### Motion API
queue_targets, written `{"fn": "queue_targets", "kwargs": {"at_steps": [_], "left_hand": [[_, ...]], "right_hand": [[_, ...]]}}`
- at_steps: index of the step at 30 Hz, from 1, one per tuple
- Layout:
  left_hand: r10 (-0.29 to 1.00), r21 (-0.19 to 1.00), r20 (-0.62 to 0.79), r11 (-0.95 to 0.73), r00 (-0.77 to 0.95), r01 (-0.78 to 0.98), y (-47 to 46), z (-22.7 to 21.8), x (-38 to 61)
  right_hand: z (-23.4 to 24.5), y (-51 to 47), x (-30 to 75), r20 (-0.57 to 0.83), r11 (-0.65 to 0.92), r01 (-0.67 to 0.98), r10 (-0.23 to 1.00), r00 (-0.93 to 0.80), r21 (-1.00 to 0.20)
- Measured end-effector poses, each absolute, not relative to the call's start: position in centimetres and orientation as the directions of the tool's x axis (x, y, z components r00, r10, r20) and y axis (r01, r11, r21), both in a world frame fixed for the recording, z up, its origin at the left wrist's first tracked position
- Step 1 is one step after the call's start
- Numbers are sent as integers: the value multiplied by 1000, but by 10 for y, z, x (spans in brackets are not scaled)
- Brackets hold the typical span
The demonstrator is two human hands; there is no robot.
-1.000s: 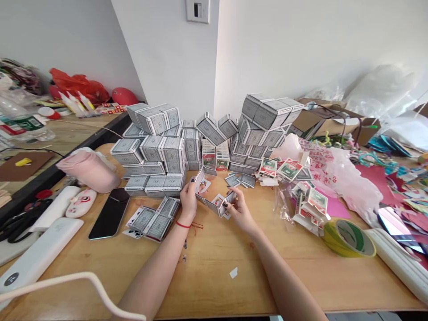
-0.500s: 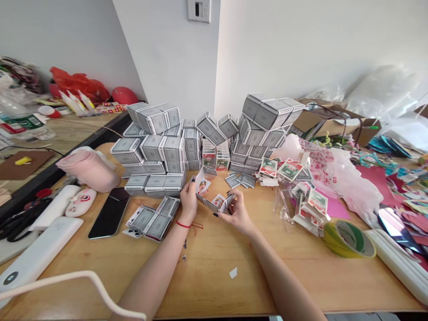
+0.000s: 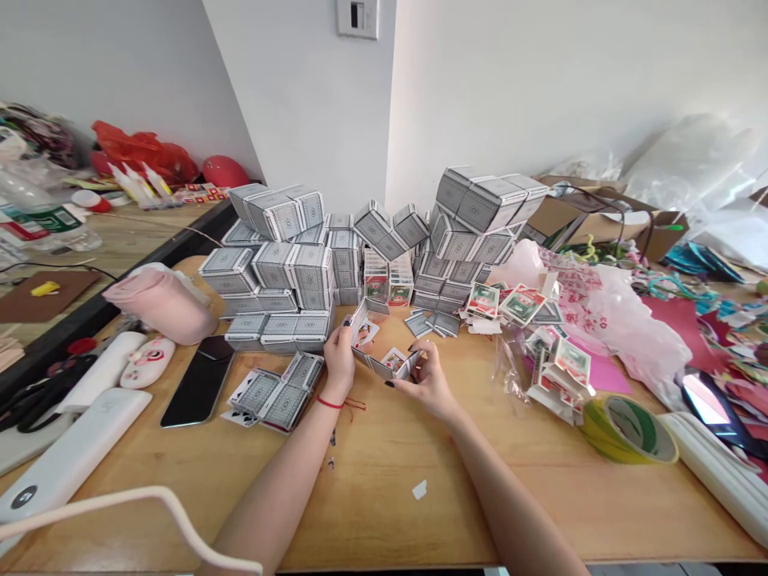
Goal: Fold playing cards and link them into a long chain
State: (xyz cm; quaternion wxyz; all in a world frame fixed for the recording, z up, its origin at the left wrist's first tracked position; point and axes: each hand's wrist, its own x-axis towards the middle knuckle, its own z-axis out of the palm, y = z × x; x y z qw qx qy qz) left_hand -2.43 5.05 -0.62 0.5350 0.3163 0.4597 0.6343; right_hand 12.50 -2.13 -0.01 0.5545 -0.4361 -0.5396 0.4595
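Note:
Between my hands, just above the table, is a partly folded set of playing cards [image 3: 375, 364], with patterned backs outward and some faces showing inside. My left hand [image 3: 340, 352], with a red string at the wrist, grips its left end. The fingers of my right hand [image 3: 429, 376] pinch its right end. Behind stand blocks folded from playing cards, stacked into a left pile [image 3: 294, 272] and a right pile [image 3: 474, 216]. Two tilted card blocks [image 3: 384, 228] meet in a V between them. Loose cards [image 3: 279, 396] lie beside my left forearm, and a few more [image 3: 432, 322] lie behind my right hand.
At left are a black phone [image 3: 198, 384], a white power bank [image 3: 75, 448] and a pink pouch [image 3: 162, 304]. At right lie opened card boxes [image 3: 564, 368], a roll of yellow tape [image 3: 629, 430] and a plastic bag [image 3: 630, 320]. A paper scrap [image 3: 419, 490] lies in front.
Almost nothing differs. Both hands keep the same grip on the folded cards, and the view has shifted very slightly.

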Motion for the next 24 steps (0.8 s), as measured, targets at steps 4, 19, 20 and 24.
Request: {"fn": "queue_targets", "kwargs": {"at_steps": [4, 19, 20, 24], "left_hand": [[968, 918, -107, 8, -229, -397, 51, -6, -24], [973, 906, -78, -22, -217, -423, 49, -8, -25], [973, 905, -82, -19, -218, -425, 50, -8, -26], [968, 904, -102, -5, -227, -428, 50, -7, -25]], "right_hand": [[-3, -20, 125, 229, 227, -44, 972, -53, -973], [-2, -25, 117, 245, 243, -71, 969, -31, -967], [-2, -25, 117, 251, 248, -52, 967, -43, -967], [-2, -25, 119, 250, 252, 4, 964, -88, -968]]}}
